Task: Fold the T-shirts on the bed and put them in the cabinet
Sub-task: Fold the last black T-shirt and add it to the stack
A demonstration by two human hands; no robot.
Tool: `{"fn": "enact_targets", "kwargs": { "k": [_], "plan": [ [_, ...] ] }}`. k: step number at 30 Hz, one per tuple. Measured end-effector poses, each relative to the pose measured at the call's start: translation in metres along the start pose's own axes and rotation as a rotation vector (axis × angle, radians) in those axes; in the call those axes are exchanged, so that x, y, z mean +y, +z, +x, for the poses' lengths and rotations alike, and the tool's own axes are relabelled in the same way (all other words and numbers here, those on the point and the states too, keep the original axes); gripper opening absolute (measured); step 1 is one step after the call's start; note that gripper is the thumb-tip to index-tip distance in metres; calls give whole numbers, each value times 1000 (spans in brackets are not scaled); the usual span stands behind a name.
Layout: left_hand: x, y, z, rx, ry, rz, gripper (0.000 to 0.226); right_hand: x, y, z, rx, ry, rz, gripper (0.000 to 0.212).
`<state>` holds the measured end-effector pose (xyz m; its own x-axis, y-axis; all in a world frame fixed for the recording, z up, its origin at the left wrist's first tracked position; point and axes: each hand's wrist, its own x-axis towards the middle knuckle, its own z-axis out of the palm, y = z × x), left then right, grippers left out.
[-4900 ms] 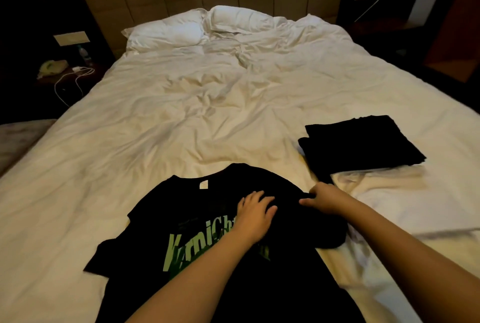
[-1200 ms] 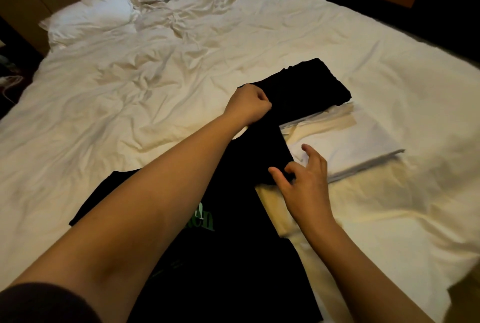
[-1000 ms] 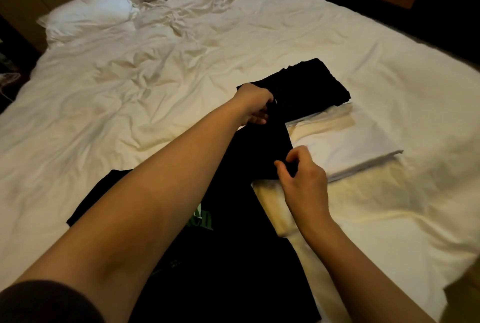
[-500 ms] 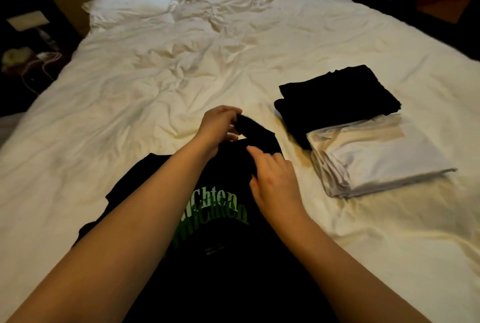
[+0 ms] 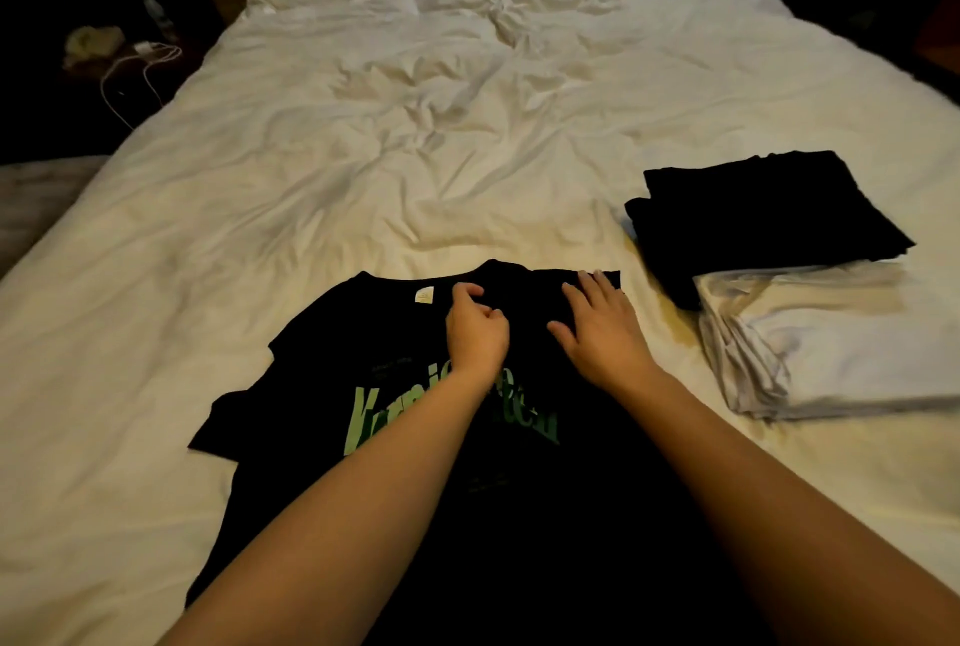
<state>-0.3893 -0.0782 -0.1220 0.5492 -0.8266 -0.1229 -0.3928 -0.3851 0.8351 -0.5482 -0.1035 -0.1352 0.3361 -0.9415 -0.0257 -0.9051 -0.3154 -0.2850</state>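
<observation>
On the bed (image 5: 363, 167), black T-shirt (image 5: 311, 375) lies flat, green lettering up.

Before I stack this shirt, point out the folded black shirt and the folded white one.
folded black shirt (image 5: 769, 219), head view, top face.
folded white shirt (image 5: 852, 344), head view, top face.

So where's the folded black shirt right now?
The folded black shirt lies on the right side of the bed, just behind the folded white shirt, to the right of the hands.
</observation>
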Motion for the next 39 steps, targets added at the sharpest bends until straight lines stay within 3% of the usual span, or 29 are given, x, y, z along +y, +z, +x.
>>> {"fn": "enact_targets", "kwargs": {
  "k": [2, 4, 7, 11, 13, 18, 24, 26, 29, 32, 35, 39],
  "plan": [
    [-9, 12, -15, 15, 254, 232, 34, 7, 18, 0, -150, 19, -74, 74],
    [-23, 24, -26, -174, 404, 490, 47, 11, 32, -6, -185, 4, -130, 86],
    [-48, 30, -27, -353, 417, 753, 60, 12, 42, -9, -176, -9, -170, 98],
    [-46, 29, -30, -338, 336, 890, 68, 11, 40, -6, -213, 4, -211, 74],
    [-43, 20, -28, -353, 312, 921, 73, 7, 34, -4, -230, 26, -207, 74],
    [-64, -18, -25, -473, 359, 904, 67, -22, 18, -8, -81, 28, -133, 85],
    [-106, -112, -21, -236, 269, 909, 62, -121, 28, -19, -90, -144, -71, 82],
    [-126, -143, -12, -180, 253, 843, 59, -150, 35, -19, -120, -195, -44, 78],
    [-155, -190, -2, 31, 257, 717, 48, -194, 45, -19, -178, -268, -10, 72],
    [-184, -236, 9, 184, 127, 525, 43, -233, 54, -21, -233, -324, 50, 65],
    [-206, -271, 20, 65, 25, 481, 44, -270, 64, -25, -265, -342, 68, 63],
    [-211, -284, 22, -53, 18, 342, 20, -308, 82, -28, -228, -309, 22, 66]
  ]
}}
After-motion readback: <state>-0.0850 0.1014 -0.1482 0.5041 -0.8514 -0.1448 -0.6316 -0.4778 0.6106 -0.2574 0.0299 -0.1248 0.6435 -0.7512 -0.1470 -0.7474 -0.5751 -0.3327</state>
